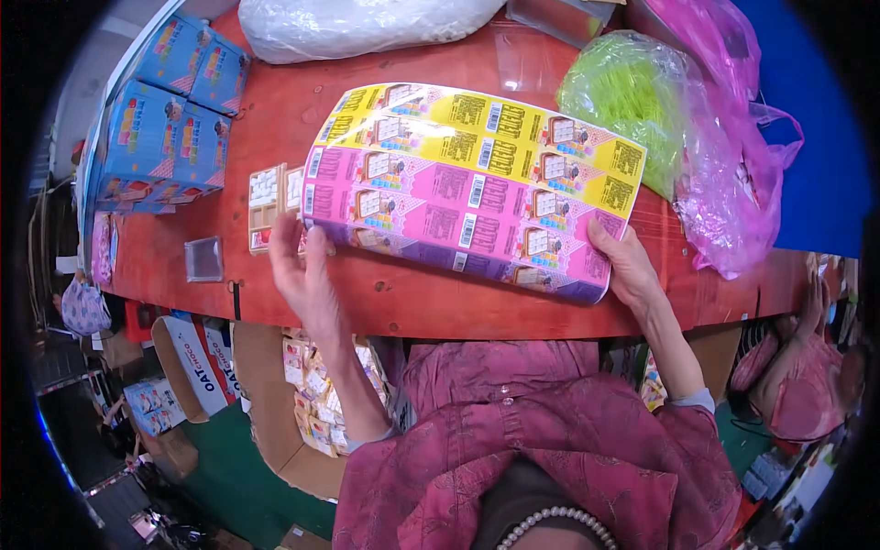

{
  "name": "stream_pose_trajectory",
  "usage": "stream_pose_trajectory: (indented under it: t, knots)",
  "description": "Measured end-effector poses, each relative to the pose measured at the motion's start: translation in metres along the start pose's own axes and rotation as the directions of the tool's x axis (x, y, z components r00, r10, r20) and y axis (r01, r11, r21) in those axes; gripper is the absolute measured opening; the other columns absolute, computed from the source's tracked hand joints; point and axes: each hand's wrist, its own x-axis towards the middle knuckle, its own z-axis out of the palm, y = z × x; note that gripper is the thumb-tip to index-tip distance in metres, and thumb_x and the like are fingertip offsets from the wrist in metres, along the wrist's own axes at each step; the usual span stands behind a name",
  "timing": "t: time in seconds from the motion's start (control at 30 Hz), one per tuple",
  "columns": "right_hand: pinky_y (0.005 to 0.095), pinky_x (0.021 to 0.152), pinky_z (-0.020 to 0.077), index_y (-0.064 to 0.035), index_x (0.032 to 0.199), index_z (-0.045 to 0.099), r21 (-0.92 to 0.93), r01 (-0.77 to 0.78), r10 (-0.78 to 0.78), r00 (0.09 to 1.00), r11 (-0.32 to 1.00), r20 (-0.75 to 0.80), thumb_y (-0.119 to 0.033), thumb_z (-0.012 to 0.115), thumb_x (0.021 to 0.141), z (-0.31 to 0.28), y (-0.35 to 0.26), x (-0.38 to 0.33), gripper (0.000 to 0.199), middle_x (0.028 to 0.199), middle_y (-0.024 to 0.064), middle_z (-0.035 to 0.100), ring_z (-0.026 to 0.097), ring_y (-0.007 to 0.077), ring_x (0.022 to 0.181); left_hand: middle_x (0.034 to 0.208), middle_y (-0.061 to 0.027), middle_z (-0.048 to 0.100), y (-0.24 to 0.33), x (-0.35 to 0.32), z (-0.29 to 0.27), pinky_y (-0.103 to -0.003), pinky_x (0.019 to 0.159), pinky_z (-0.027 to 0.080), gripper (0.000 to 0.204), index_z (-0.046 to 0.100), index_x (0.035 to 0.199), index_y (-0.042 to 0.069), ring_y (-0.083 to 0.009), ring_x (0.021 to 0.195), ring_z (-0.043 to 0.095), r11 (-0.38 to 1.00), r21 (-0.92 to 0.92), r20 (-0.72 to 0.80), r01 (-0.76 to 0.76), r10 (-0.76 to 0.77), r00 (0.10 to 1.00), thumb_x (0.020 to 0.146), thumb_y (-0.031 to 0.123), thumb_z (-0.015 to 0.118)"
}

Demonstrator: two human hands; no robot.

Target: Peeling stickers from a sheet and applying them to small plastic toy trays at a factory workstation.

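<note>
Beads [556,511] lie nearest; beyond, the glossy sheet [463,188] bows over the table [412,305]. Right hand [632,268] pinches its right edge; left hand [306,280] curves loosely at the left, grip unclear. Likely light, springy, slippery and easily creased: best held by opposite edges.

I remotely watch the right hand [632,264] hold a curved yellow-and-pink printed sheet [463,183] over the red table [440,307], the left hand [310,280] at the sheet's left edge.
</note>
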Motion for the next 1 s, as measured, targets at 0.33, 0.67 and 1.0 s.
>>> stream_pose_trajectory:
  t: [0.33,0.67,1.0]
  knots:
    - [0.0298,0.082,0.0496,-0.0026,0.116,0.052,-0.013,0.034,-0.035,0.996,0.999,-0.084,-0.022,0.066,0.081,-0.016,-0.002,-0.002,0.042,0.108,0.0059,0.060,0.059,0.0140,0.094,0.075,-0.0006,0.060,-0.020,0.020,-0.005,-0.018,0.060,0.038,0.020,0.064,0.094,-0.001,-0.0054,0.065,0.049,0.969,-0.095,0.141,0.229,-0.214,0.967,0.076,0.004,0.068]
    - [0.0294,0.087,0.0440,-0.0039,0.119,0.050,-0.233,0.430,-0.449,0.893,0.872,-0.030,-0.020,0.067,0.081,-0.019,-0.055,-0.007,0.045,0.111,0.0028,0.058,0.055,0.0130,0.100,0.092,-0.0066,0.064,0.005,0.016,-0.035,-0.026,0.075,0.045,0.022,0.058,0.100,-0.001,-0.0117,0.080,0.058,0.845,-0.521,0.294,0.122,0.043,0.955,0.079,0.004,0.065]
    - [0.0272,0.083,0.0453,0.0000,0.112,0.053,-0.414,0.801,-0.766,0.569,0.432,0.301,-0.029,0.070,0.077,-0.003,-0.187,-0.036,0.048,0.105,0.0060,0.061,0.058,0.0133,0.093,0.114,-0.0098,0.057,0.023,0.001,-0.028,-0.040,0.089,0.046,0.045,0.050,0.116,0.002,-0.0217,0.100,0.056,0.637,-0.770,0.279,0.019,0.309,0.909,0.079,0.021,0.067]
